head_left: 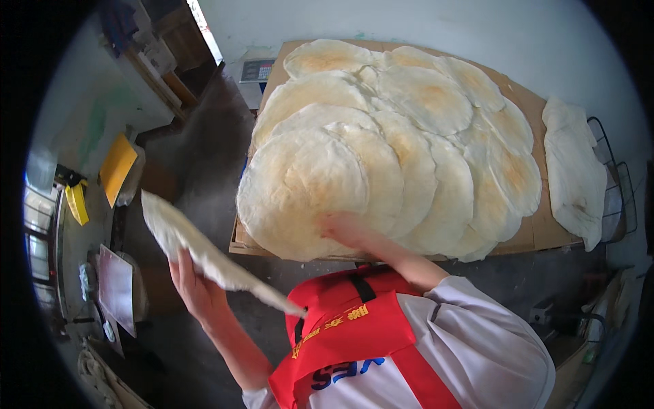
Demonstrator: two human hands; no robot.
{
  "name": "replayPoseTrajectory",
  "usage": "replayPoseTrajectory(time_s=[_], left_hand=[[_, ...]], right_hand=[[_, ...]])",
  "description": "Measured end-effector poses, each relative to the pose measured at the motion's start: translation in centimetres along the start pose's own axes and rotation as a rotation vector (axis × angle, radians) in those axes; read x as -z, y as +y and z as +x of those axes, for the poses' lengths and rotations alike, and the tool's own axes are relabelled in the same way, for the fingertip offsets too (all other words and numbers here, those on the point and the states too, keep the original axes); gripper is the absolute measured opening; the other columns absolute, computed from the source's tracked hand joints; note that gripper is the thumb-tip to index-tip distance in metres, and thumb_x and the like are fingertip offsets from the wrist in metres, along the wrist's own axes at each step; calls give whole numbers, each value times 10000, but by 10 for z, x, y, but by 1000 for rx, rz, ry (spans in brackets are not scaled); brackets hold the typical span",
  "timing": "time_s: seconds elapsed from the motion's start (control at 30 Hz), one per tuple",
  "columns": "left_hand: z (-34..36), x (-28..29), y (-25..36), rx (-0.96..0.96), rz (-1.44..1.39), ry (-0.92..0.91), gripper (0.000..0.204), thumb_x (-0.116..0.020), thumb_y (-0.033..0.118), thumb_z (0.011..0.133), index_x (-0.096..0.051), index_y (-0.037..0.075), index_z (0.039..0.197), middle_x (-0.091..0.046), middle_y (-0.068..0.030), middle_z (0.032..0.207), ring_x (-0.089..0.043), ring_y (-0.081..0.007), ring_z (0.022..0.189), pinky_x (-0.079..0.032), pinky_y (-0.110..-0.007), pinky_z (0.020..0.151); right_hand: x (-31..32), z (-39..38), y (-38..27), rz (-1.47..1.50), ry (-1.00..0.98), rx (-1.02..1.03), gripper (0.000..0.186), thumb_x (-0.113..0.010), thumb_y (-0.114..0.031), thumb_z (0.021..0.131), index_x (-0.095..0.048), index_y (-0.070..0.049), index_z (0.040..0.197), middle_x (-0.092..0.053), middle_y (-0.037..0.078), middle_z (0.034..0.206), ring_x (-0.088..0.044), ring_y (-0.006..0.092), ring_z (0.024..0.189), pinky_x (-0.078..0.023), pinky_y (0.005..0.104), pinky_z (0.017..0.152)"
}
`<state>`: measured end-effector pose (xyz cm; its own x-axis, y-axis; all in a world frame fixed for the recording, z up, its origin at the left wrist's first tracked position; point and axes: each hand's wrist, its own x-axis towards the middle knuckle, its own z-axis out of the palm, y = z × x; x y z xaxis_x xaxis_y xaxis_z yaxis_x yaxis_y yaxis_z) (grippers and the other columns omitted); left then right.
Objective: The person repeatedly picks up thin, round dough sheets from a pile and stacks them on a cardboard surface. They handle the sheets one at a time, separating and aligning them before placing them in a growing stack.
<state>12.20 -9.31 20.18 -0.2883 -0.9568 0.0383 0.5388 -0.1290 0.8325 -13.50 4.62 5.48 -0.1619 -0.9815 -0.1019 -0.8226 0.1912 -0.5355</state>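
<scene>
My left hand [194, 286] is closed on a large, thin, pale flatbread [204, 252], held tilted out to the left of the table. My right hand [344, 228] reaches onto the front-left flatbread [293, 184] on the table; its fingers are blurred, so their grip is unclear. Overlapping round flatbreads [422, 95], some with golden-brown patches, cover most of the cardboard-topped table [528, 232]. I wear a red apron [344, 320] over a white shirt.
Right of the breads lies a folded white cloth [569, 177] beside a black wire rack [623, 198]. A scale [257, 71] stands behind the table's left corner. Yellow [117, 167] and pale boards [116, 290] are along the left wall. Dark floor [211, 150] runs left of the table.
</scene>
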Motion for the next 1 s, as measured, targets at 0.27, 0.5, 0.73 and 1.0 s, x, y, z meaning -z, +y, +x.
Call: replayPoseTrajectory(time_s=[0.27,0.5,0.73,1.0], left_hand=[[37,-134,-29,34,-230,-337,353,-388,264,922,-431,35,1188,-536,-85,1101,-541,-202,975,-445,-360,843],[-12,-66,-221,488,104,16,263,-486,130,848,-493,31,1092,-553,-103,1048,-539,-222,988,-481,-373,806],[-40,-48,-247,740,330,-53,294,-502,124,823,-488,-23,1077,-600,-134,890,-616,-243,762,-544,-361,621],[-61,-73,-243,742,380,41,224,-534,73,790,-518,-17,995,-602,-91,792,-613,-190,625,-541,-298,518]], right_hand=[[107,-121,111,91,520,-501,237,-553,-181,781,-614,-65,979,-624,123,917,-601,274,803,-469,326,715],[95,-182,183,704,604,-607,291,-537,-139,829,-542,-13,1091,-632,105,857,-615,155,696,-489,249,631],[85,-120,182,827,406,-657,338,-559,-116,821,-506,13,1128,-596,55,760,-586,102,640,-477,227,540],[86,-83,192,71,576,-573,618,-683,-152,668,-417,-57,1217,-511,192,1016,-539,303,889,-427,381,795]])
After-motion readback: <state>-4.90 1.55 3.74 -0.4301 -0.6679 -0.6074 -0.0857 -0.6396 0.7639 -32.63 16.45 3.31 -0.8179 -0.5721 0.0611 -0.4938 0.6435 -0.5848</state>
